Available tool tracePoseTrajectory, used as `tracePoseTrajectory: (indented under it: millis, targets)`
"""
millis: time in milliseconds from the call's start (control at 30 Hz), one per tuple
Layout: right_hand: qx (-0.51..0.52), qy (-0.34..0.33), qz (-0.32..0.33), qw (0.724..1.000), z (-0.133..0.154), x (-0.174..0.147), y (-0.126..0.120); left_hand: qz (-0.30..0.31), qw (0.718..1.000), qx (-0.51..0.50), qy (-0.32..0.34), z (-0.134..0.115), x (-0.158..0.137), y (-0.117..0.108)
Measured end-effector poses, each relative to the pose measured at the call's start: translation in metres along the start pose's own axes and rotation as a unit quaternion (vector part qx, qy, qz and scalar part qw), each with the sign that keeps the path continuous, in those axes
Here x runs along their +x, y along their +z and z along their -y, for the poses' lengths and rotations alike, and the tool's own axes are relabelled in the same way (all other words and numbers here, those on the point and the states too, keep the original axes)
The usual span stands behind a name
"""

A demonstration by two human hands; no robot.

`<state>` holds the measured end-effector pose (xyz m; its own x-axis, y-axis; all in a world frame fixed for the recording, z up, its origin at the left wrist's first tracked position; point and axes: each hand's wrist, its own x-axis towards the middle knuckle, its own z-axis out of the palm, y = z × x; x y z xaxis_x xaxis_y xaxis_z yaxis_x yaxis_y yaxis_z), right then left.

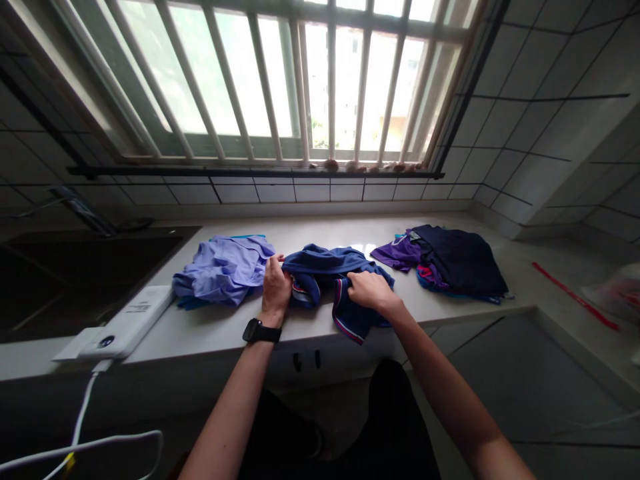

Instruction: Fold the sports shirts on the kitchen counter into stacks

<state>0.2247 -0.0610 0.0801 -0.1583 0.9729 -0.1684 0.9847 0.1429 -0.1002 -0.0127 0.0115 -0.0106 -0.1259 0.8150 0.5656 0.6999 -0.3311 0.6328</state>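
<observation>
A navy blue shirt [325, 260] with red-and-white striped trim lies bunched on the counter in front of me. My left hand [277, 287], with a black watch on its wrist, is closed on the left end of the cloth. At the right part, near a striped edge, my right hand [373, 291] grips the fabric with its fingers curled in. To the left, close to my left hand, sits a pile of lavender clothes [227, 267] with some blue cloth beneath. Farther right is a heap of dark navy clothing [457, 260] with a purple garment [400, 253] sticking out.
A dark sink [75, 280] with a faucet [83, 210] is at the left. A white power bank [133, 323] with a white cable [87, 400] lies by the counter's front edge. A red strap [575, 297] lies at right. Behind the counter is a barred window [300, 87].
</observation>
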Motion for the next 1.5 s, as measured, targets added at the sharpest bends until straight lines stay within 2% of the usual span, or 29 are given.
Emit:
tracePoseTrajectory:
  millis: [67, 100, 133, 167, 267, 300, 333, 467, 567, 667, 767, 867, 933, 1033, 1100, 1167, 1233, 1267, 1300, 1400, 1500]
  targets:
    - [0.02, -0.045, 0.115, 0.992, -0.01, -0.005, -0.021, 0.035, 0.999, -0.02, -0.024, -0.001, 0.001, -0.002]
    - [0.053, -0.07, 0.155, 0.984, -0.015, -0.006, -0.03, 0.066, 0.997, -0.028, -0.023, -0.002, 0.0, -0.003]
    - [0.094, -0.093, 0.161, 0.978, -0.018, -0.006, -0.036, 0.098, 0.994, -0.035, -0.012, -0.003, 0.0, -0.004]
    - [0.135, -0.114, 0.128, 0.976, -0.021, -0.004, -0.041, 0.127, 0.991, -0.043, 0.007, -0.005, -0.001, -0.005]
    - [0.184, -0.176, -0.077, 0.964, -0.014, 0.008, -0.034, 0.169, 0.981, -0.073, 0.069, -0.011, -0.004, -0.008]
    - [0.174, -0.19, -0.117, 0.959, -0.008, 0.014, -0.027, 0.17, 0.979, -0.081, 0.077, -0.012, -0.005, -0.009]
    - [0.158, -0.198, -0.128, 0.959, -0.001, 0.019, -0.02, 0.169, 0.979, -0.088, 0.077, -0.013, -0.006, -0.009]
    - [0.126, -0.163, -0.111, 0.972, 0.017, 0.041, 0.005, 0.171, 0.977, -0.128, 0.03, -0.014, -0.007, -0.011]
    - [0.197, -0.104, -0.155, 0.962, 0.014, 0.055, 0.009, 0.203, 0.958, -0.2, -0.005, -0.015, -0.008, -0.012]
    - [0.291, -0.061, -0.205, 0.932, 0.003, 0.064, 0.008, 0.243, 0.938, -0.249, -0.005, -0.015, -0.009, -0.012]
    - [0.394, -0.028, -0.213, 0.894, -0.006, 0.065, 0.009, 0.244, 0.928, -0.282, -0.02, -0.014, -0.007, -0.009]
    - [0.512, -0.037, -0.162, 0.843, -0.012, 0.058, 0.014, 0.225, 0.918, -0.325, -0.044, -0.009, -0.004, -0.004]
    - [0.55, -0.076, -0.101, 0.825, -0.016, 0.05, 0.016, 0.188, 0.92, -0.339, -0.052, -0.005, -0.001, -0.003]
    - [0.528, -0.122, -0.012, 0.841, -0.021, 0.041, 0.016, 0.114, 0.937, -0.324, -0.066, 0.0, 0.002, -0.001]
    - [0.496, -0.129, -0.004, 0.858, -0.023, 0.039, 0.014, 0.102, 0.942, -0.313, -0.069, 0.001, 0.003, -0.002]
    - [0.468, -0.124, -0.065, 0.873, -0.023, 0.042, 0.012, 0.133, 0.936, -0.323, -0.056, -0.001, 0.002, -0.003]
    - [0.445, -0.122, -0.145, 0.875, -0.021, 0.047, 0.01, 0.181, 0.922, -0.34, -0.033, -0.004, 0.0, -0.005]
    - [0.438, -0.129, -0.165, 0.874, -0.019, 0.05, 0.009, 0.202, 0.916, -0.345, -0.022, -0.007, -0.001, -0.006]
    - [0.435, -0.143, -0.164, 0.874, -0.017, 0.053, 0.009, 0.22, 0.913, -0.343, -0.014, -0.009, -0.002, -0.008]
    - [0.43, -0.194, -0.089, 0.877, -0.011, 0.062, 0.01, 0.253, 0.909, -0.33, -0.01, -0.019, -0.004, -0.012]
    - [0.432, -0.189, -0.052, 0.88, -0.011, 0.064, 0.01, 0.237, 0.91, -0.337, -0.036, -0.026, -0.002, -0.014]
